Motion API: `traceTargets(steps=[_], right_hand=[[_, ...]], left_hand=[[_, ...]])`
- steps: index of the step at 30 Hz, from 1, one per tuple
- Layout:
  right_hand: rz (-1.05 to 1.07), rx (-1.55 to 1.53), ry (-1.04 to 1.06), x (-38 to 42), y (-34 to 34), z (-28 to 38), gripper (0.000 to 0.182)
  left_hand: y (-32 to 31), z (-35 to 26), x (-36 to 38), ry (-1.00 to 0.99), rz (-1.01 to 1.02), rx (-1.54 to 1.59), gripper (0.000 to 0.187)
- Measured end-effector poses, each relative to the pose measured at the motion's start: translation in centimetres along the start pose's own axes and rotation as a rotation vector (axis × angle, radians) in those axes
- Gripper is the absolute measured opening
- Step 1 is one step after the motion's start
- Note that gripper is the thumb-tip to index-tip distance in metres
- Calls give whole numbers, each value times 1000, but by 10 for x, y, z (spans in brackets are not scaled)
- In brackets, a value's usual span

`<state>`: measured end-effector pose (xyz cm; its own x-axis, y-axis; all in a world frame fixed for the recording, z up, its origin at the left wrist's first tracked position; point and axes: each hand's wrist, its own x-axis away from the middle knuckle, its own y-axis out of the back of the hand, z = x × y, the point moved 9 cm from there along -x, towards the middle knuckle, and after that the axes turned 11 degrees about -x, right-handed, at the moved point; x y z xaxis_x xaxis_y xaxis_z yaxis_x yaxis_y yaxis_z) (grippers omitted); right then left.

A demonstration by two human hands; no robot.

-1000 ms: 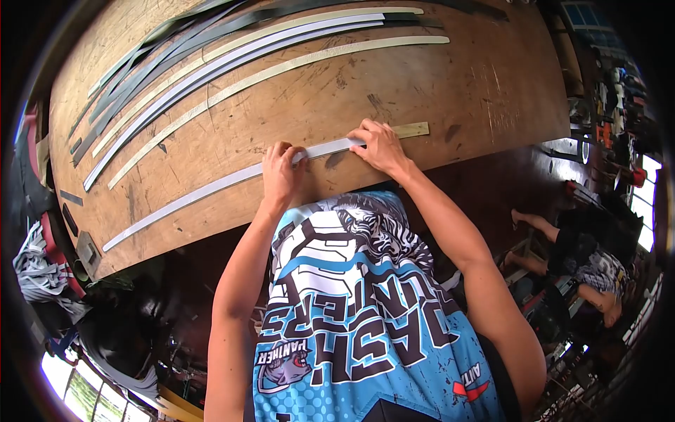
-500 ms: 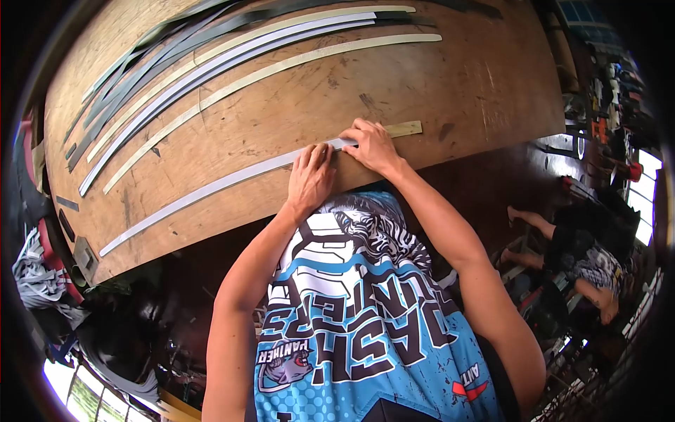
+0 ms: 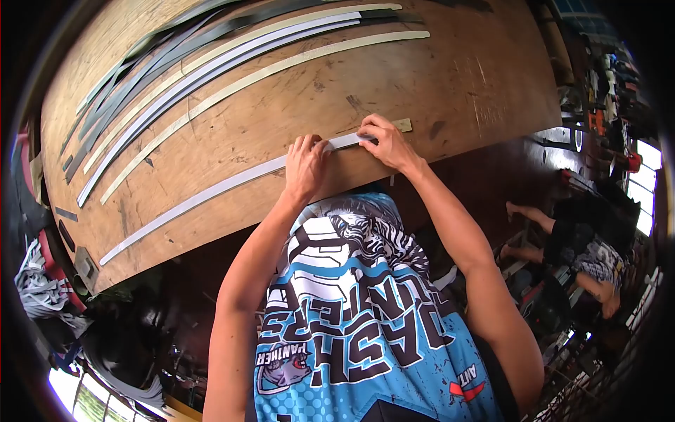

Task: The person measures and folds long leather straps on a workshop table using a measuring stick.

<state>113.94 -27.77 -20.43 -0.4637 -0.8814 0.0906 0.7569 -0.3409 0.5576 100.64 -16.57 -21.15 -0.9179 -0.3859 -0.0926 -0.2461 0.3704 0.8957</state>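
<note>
A long white strip (image 3: 211,189) lies along the near side of the wooden table (image 3: 464,105), with a pale cream strip (image 3: 402,125) showing from beneath it at the right end. My left hand (image 3: 306,167) rests over the white strip, fingers bent and pressed together on it. Further right, my right hand (image 3: 388,145) pinches the strip near its end, where a dark bit shows under the fingertips. Between the two hands a short stretch of white strip is visible.
Beyond my hands lie another cream strip (image 3: 264,67), white strips (image 3: 232,62) and several dark strips (image 3: 123,112). A small dark block (image 3: 86,266) sits at the table's left corner. On the right, a person's bare leg (image 3: 531,216) shows below the table level.
My right hand has slid right along the strip, away from my left hand, baring more of the white strip between them. The view has shifted slightly.
</note>
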Motion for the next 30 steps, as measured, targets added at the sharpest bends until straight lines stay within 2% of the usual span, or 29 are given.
traceTargets(steps=[1, 7, 16, 23, 30], right_hand=[[-22, 29, 60, 1, 1, 4, 18], [-56, 140, 118, 4, 0, 7, 16], [-72, 149, 126, 5, 0, 7, 13], [-73, 146, 125, 5, 0, 6, 12], [-92, 146, 157, 7, -1, 5, 13]], left_hand=[[-3, -3, -2, -9, 2, 18, 23], [-9, -9, -6, -12, -15, 51, 19], [-10, -7, -6, 0, -32, 62, 15], [-9, -13, -9, 1, -30, 5, 24], [-12, -13, -9, 12, -25, -5, 25]])
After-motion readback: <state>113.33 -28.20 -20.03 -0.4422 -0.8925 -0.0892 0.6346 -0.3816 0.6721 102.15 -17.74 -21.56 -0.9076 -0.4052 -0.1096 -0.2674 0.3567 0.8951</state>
